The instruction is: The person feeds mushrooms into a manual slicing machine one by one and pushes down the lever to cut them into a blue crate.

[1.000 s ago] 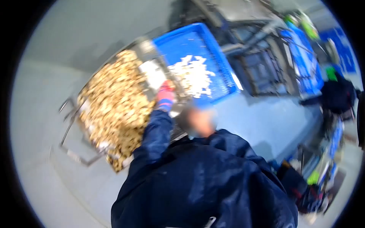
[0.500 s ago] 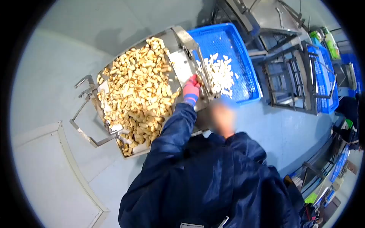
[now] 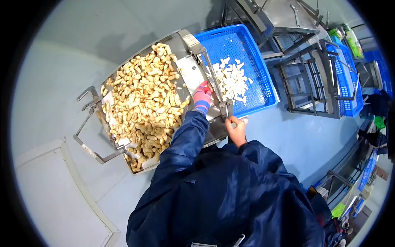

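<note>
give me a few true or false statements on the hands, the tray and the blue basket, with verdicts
1. The left hand wears a pink glove. True.
2. The right hand wears one too. False: it is bare.
3. The right hand grips a handle. True.
4. Tan pieces lie on the metal tray, white pieces in the blue basket. True.
5. The white heap is the larger. False: the tan one is.
</note>
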The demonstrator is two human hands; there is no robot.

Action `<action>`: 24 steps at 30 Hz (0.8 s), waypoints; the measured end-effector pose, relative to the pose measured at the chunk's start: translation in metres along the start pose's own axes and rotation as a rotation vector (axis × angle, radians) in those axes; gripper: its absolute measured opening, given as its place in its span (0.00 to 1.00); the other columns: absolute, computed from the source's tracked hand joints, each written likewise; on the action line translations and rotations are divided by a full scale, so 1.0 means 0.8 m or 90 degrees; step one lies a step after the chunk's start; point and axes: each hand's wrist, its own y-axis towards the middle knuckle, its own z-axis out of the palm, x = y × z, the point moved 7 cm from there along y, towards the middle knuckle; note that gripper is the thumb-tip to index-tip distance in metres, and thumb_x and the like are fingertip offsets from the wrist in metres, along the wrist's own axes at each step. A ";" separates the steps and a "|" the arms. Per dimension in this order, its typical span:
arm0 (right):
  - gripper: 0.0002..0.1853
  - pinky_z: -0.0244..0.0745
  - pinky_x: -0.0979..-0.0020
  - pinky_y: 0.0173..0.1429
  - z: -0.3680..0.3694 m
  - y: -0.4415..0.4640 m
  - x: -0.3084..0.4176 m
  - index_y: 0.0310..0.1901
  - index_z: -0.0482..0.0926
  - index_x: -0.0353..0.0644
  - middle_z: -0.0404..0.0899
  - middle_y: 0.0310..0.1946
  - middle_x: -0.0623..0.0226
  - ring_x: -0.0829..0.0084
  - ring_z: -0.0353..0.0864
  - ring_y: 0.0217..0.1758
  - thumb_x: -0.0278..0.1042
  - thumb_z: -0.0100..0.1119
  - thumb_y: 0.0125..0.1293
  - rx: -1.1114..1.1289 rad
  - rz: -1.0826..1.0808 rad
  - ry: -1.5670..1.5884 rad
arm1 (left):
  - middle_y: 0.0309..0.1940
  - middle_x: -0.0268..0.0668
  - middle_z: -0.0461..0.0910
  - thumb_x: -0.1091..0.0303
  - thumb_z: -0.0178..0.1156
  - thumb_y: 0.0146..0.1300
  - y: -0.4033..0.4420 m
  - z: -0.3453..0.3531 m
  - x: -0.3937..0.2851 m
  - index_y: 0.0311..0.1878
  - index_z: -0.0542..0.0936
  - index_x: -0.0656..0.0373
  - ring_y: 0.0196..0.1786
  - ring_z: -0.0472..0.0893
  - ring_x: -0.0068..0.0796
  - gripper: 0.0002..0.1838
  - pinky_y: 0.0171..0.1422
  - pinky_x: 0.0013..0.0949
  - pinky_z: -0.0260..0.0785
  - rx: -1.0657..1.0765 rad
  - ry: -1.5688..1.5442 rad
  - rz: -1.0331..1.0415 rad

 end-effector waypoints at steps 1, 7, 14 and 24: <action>0.11 0.65 0.64 0.25 -0.002 0.002 0.004 0.20 0.71 0.35 0.71 0.15 0.53 0.57 0.73 0.18 0.32 0.58 0.54 -0.017 -0.016 -0.014 | 0.34 0.38 0.79 0.76 0.56 0.54 -0.001 -0.003 -0.009 0.53 0.73 0.59 0.36 0.78 0.29 0.20 0.42 0.28 0.70 -0.012 0.024 0.003; 0.12 0.64 0.64 0.26 -0.007 0.011 0.030 0.20 0.72 0.36 0.71 0.13 0.54 0.58 0.72 0.17 0.33 0.58 0.54 0.013 0.052 0.009 | 0.32 0.38 0.80 0.74 0.57 0.54 0.000 0.004 0.010 0.50 0.73 0.59 0.35 0.79 0.32 0.18 0.42 0.31 0.70 -0.015 0.039 0.003; 0.12 0.62 0.63 0.24 -0.013 0.018 0.047 0.19 0.71 0.36 0.71 0.14 0.53 0.55 0.72 0.17 0.34 0.57 0.55 0.032 0.097 -0.002 | 0.33 0.41 0.80 0.72 0.59 0.52 0.008 0.009 0.012 0.48 0.74 0.59 0.36 0.79 0.36 0.18 0.43 0.33 0.70 -0.004 0.027 0.042; 0.10 0.65 0.63 0.31 0.014 -0.012 -0.034 0.21 0.73 0.37 0.73 0.16 0.56 0.57 0.73 0.20 0.32 0.56 0.55 0.040 0.044 -0.004 | 0.33 0.40 0.81 0.72 0.58 0.52 0.009 0.012 0.029 0.45 0.75 0.59 0.36 0.79 0.36 0.15 0.43 0.34 0.70 -0.027 0.027 -0.030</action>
